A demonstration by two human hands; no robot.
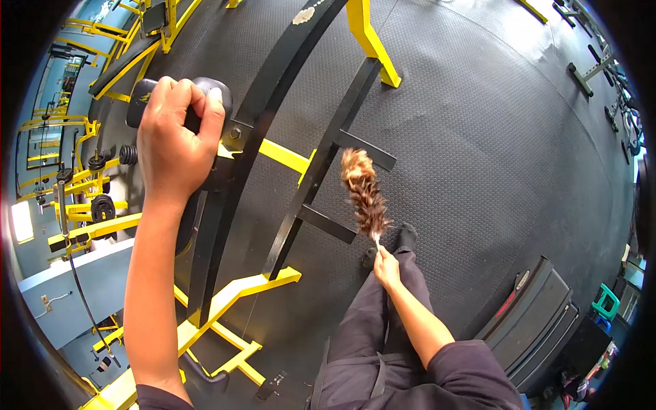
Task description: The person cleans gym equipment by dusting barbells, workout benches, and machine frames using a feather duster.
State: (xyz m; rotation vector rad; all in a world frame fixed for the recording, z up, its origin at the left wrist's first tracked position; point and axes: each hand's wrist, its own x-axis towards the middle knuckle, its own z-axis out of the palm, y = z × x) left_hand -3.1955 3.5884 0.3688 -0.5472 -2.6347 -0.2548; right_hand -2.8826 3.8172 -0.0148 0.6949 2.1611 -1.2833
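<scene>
My left hand (174, 143) is closed around a black padded roller (212, 96) on a black and yellow gym machine (273, 171). My right hand (387, 268) grips the thin handle of a brown feather duster (363, 195). The duster's feathers point up and away from me, beside the machine's black footplate rungs (321, 184). Below my right hand are my dark trousers and black shoe (406, 238).
Black rubber flooring (492, 137) covers the room. Yellow weight machines with plates (102, 205) stand at the left. A dark treadmill-like base (540, 307) lies at lower right, with a green stool (605, 301) beyond. Benches sit at the far top right.
</scene>
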